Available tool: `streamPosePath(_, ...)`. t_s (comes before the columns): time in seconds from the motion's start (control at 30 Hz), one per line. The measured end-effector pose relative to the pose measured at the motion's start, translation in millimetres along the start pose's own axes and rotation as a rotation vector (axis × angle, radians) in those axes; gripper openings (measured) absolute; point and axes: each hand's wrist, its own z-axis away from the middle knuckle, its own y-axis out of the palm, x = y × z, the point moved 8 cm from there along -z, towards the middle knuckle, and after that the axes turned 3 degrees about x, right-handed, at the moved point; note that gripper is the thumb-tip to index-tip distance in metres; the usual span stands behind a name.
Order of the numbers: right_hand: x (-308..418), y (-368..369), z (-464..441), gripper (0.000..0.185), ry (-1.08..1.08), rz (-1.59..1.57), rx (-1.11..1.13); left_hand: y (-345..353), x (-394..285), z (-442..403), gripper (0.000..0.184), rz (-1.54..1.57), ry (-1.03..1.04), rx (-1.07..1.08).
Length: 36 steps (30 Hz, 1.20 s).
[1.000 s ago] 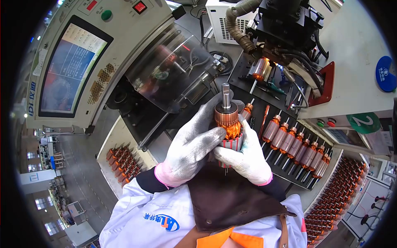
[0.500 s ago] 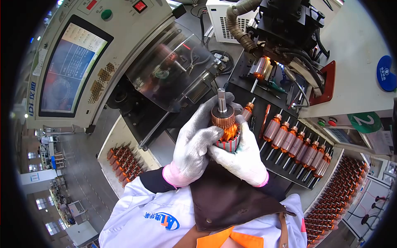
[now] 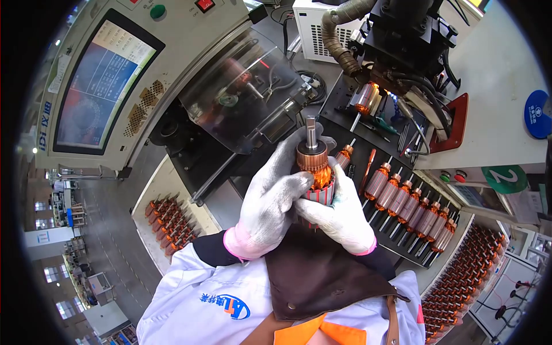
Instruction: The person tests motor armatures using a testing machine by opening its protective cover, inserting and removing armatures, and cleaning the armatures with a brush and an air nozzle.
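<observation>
The left hand [image 3: 267, 204], in a greyish-white knit glove with a pink cuff, and the right hand [image 3: 338, 218], gloved alike, are curled mostly closed around one steel-shafted motor armature [image 3: 317, 175]. The armature stands nearly upright in front of the dark brown leather apron [image 3: 322, 276], its bare shaft and copper commutator uppermost, above orange windings and a red-striped core. The left thumb presses by the windings; the right hand grips the core. Fingers behind it are hidden.

Just beyond the right hand, on the black tabletop [image 3: 361, 156], lies a smaller copper armature [image 3: 345, 155], then a red-handled tool [image 3: 368, 171]. Along the tabletop's right edge runs a slanting row of copper-ended armatures [image 3: 415, 211]. Off its left side, a pale crate [image 3: 169, 181] holds more orange-wound armatures [image 3: 172, 227]. Under the clear curved plastic cover [image 3: 241, 98] there seems to be another armature, though reflections blur it.
</observation>
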Motion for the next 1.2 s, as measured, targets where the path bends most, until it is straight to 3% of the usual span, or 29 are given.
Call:
streamPosePath(0.17,4.2,10.0,0.9,0.067,0.099,-0.326,0.146,2.2,-5.7,7.3,0.067,-0.062,-0.030,0.037)
streamPosePath(0.53,-4.2,14.0,-0.5,0.064,0.062,-0.381,0.141,-6.2,-1.4,8.5,0.065,-0.048,-0.098,0.108)
streamPosePath(0.67,-3.7,29.9,-8.7,0.058,0.049,-0.293,0.180,-44.3,-6.7,18.6,0.062,-0.068,0.043,0.140)
streamPosePath(0.8,-4.5,90.2,-37.3,0.053,0.119,-0.255,0.304,-128.2,15.1,85.7,0.061,-0.108,0.277,-0.102)
streamPosePath(0.9,-23.7,146.5,-59.9,0.051,0.158,-0.216,0.419,-138.2,6.2,107.1,0.065,-0.245,0.214,-0.129)
streamPosePath(1.0,-58.2,200.8,-82.7,0.048,0.166,-0.173,0.545,-181.1,8.1,131.0,0.068,-0.694,0.252,-0.424)
streamPosePath(1.03,-69.2,214.6,-92.7,0.049,0.150,-0.029,0.558,-193.6,6.8,133.5,0.068,-0.690,0.261,-0.444)
streamPosePath(1.13,-78.8,242.2,-116.6,0.051,0.102,0.265,0.586,-246.6,36.4,136.2,0.067,0.069,-0.049,-0.604)
streamPosePath(1.2,-72.3,242.9,-127.1,0.053,0.032,0.504,0.577,-256.9,20.2,119.4,0.065,0.108,0.011,-0.702)
